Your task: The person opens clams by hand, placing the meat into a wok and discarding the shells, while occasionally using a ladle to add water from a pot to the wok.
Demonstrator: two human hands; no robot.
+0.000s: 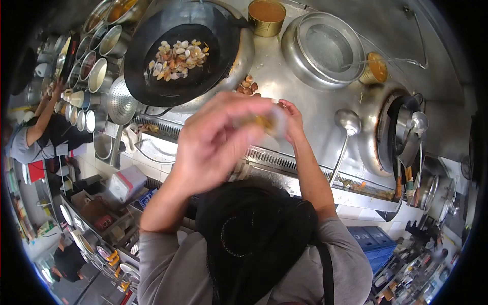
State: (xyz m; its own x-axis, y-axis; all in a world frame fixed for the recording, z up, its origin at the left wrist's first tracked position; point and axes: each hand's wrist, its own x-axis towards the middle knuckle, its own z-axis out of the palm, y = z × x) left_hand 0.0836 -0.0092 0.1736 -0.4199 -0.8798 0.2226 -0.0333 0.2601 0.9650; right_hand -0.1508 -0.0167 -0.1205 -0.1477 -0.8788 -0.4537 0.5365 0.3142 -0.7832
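Note:
My left hand (pixel 213 142) and my right hand (pixel 292 119) meet over the steel stove counter (pixel 284 76), just in front of a black wok (pixel 147 76). Between them they hold a small clear thing with something yellowish in it (pixel 267 123); it is motion-blurred, as is the left hand. The wok holds a pile of shell clams (pixel 178 55). A few more clams (pixel 248 86) lie on the counter right behind my hands.
Beyond the wok stand a tin of brown sauce (pixel 267 16), a large steel pot (pixel 328 48) and a bowl of orange sauce (pixel 375 68). A ladle (pixel 348 122) lies to the right. Seasoning tubs (pixel 96 56) and a strainer (pixel 121 99) line the left, where another person (pixel 40 134) reaches.

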